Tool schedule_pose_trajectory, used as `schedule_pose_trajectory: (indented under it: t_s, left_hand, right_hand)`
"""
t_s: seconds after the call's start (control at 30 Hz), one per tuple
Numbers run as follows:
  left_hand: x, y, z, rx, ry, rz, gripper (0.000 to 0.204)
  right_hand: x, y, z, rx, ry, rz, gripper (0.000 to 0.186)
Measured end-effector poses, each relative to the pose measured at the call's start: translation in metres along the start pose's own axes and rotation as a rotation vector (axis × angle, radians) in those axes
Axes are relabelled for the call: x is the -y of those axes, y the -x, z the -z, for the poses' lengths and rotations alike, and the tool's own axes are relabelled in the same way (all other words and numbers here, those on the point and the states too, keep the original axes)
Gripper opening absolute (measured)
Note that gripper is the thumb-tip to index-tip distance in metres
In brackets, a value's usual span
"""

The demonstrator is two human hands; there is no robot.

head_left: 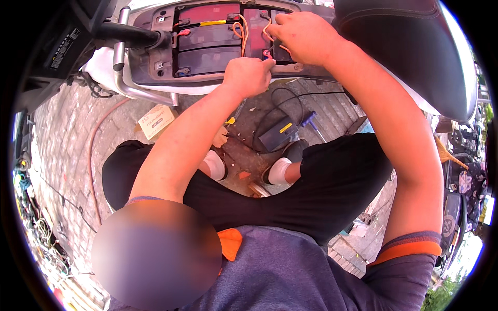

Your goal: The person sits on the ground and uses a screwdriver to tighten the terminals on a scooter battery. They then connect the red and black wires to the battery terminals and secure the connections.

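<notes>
Several dark batteries with reddish tops [210,54] sit side by side in the open compartment of a scooter [150,46]. My left hand [249,76] is closed at the compartment's near edge, its fingertips beside a red-covered terminal [267,54]. Whatever is between those fingers is too small to make out. My right hand [306,37] reaches over the right-hand battery, its fingers pinched on a thin orange wire [267,30]. That wire comes down from a terminal at the battery's far end. Another orange wire [239,32] loops between the batteries, near a yellow strip [212,23].
The black seat [399,57] is at the right, and a bent metal bar [120,78] at the left. On the paving below are a cardboard box [157,122], a black box with a cable [278,133] and a blue-handled tool [311,122]. A reddish hose [90,155] runs along the left.
</notes>
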State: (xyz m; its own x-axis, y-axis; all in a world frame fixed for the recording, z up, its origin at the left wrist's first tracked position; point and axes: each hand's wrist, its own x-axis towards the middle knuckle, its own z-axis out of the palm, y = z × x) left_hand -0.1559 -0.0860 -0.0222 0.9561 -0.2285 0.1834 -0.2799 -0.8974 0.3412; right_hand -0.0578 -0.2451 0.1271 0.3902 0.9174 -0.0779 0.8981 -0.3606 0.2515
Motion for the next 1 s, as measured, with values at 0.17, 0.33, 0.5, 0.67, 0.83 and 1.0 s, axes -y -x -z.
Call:
schedule_pose_trajectory:
  t_s: [0.17, 0.33, 0.5, 0.67, 0.83, 1.0]
  left_hand:
    - [-0.001, -0.002, 0.004, 0.003, 0.009, 0.016, 0.032]
    - [-0.001, -0.002, 0.007, 0.037, 0.036, 0.033, 0.035]
    - [-0.001, -0.006, 0.009, 0.042, 0.079, 0.046, 0.033]
    - [0.000, -0.009, 0.009, 0.039, 0.070, 0.070, 0.022]
    - [-0.006, -0.010, 0.011, 0.055, 0.082, 0.061, 0.017]
    - [-0.002, -0.010, 0.001, -0.009, 0.081, 0.049, 0.014]
  right_hand:
    - [0.008, -0.022, 0.009, 0.127, 0.036, -0.054, 0.040]
    - [0.009, -0.018, 0.016, 0.332, 0.113, -0.115, 0.034]
    - [0.008, -0.014, 0.017, 0.369, 0.298, 0.209, 0.025]
    - [0.025, -0.047, 0.029, 0.607, 0.299, 0.222, 0.015]
    - [0.022, -0.026, 0.022, 0.510, 0.151, 0.004, 0.023]
    - [0.017, -0.039, 0.035, 0.618, -0.028, 0.020, 0.019]
